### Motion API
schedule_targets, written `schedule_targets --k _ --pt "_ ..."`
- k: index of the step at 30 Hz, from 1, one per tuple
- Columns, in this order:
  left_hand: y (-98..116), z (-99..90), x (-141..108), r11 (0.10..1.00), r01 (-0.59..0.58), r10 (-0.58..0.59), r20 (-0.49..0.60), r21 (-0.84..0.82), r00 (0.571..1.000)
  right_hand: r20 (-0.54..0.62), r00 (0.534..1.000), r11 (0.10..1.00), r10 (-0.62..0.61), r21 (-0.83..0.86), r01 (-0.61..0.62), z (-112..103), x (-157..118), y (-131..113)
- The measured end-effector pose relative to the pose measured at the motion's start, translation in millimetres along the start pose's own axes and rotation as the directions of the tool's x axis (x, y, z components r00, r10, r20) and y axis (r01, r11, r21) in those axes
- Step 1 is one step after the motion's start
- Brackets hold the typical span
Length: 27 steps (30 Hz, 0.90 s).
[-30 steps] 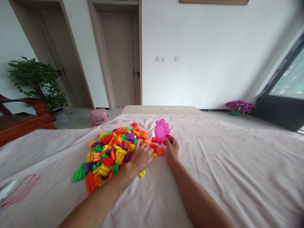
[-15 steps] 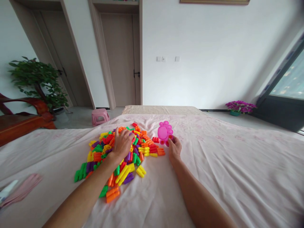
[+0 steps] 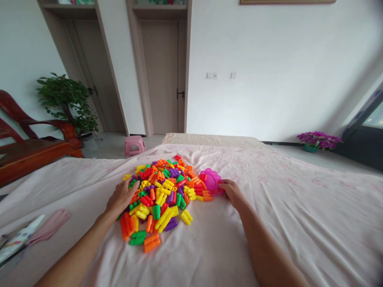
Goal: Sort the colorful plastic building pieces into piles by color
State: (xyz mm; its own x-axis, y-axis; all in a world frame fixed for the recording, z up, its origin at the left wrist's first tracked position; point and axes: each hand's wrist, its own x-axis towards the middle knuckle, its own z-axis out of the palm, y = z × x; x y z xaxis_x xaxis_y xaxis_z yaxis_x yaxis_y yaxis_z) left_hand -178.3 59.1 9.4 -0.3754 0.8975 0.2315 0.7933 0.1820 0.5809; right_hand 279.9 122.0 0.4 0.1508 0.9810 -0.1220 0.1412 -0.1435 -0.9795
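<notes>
A heap of bright plastic toy building pieces (image 3: 167, 185), tube-shaped and in red, orange, yellow, green and purple, lies on the pale bedsheet-like cloth. My left hand (image 3: 123, 196) rests against the heap's left side, its fingers apart and partly hidden among the pieces; no piece is visibly gripped. At the heap's right edge, my right hand (image 3: 235, 192) pinches the rim of a translucent pink flower-shaped plastic dish (image 3: 212, 181). The dish is low on the cloth, close beside red and orange pieces, which overlap its left side in view.
To the left lie a folded pink cloth (image 3: 52, 227) and a white tube (image 3: 25, 235). Beyond the covered surface stand a pink stool (image 3: 134, 145), a wooden chair (image 3: 44, 139), a leafy plant (image 3: 68, 99) and a pot of purple flowers (image 3: 318, 139).
My left hand has moved from the top of the heap to its left side. The pink dish has gone from raised to low on the cloth, still in my right hand. The view has shifted left.
</notes>
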Motion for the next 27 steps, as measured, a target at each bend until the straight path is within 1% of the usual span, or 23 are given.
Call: schedule_targets --k 2,5,9,12,16,19,22,25,27 --pt "-3 5.6 0 0.999 0.007 -0.006 0.021 -0.031 1.000 0.099 0.995 0.999 0.027 0.035 -0.030 7 -3 -3" --pt "2 13.6 0 0.996 0.012 -0.010 0.025 -0.090 1.000 0.213 0.977 0.997 0.030 0.062 -0.044 20 -11 -7" --pt "16 23.3 -1 0.980 -0.061 0.062 -0.005 -0.192 0.998 0.283 0.959 0.999 0.024 0.040 -0.037 47 -28 -14" --pt "29 28.8 -4 0.960 -0.133 0.125 -0.049 -0.245 0.991 0.289 0.957 0.999 0.005 0.034 -0.015 70 -45 -19" --pt "49 31.4 -10 0.944 -0.180 0.156 -0.104 -0.277 0.982 0.232 0.966 0.991 -0.118 0.082 0.101 93 -62 -23" --pt "67 33.2 -16 0.930 -0.215 0.179 -0.141 -0.300 0.974 0.198 0.969 0.987 -0.146 0.095 0.130 100 -68 -25" --pt "89 38.2 -21 0.902 -0.282 0.239 -0.165 -0.328 0.957 0.188 0.968 0.985 -0.163 0.086 0.149 102 -70 -28" --pt "113 42.9 -20 0.869 -0.353 0.310 -0.177 -0.347 0.934 0.186 0.966 0.984 -0.178 0.049 0.172 103 -70 -32" --pt "126 42.7 -16 0.849 -0.395 0.354 -0.177 -0.351 0.918 0.162 0.965 0.978 -0.209 0.013 0.210 104 -70 -35"
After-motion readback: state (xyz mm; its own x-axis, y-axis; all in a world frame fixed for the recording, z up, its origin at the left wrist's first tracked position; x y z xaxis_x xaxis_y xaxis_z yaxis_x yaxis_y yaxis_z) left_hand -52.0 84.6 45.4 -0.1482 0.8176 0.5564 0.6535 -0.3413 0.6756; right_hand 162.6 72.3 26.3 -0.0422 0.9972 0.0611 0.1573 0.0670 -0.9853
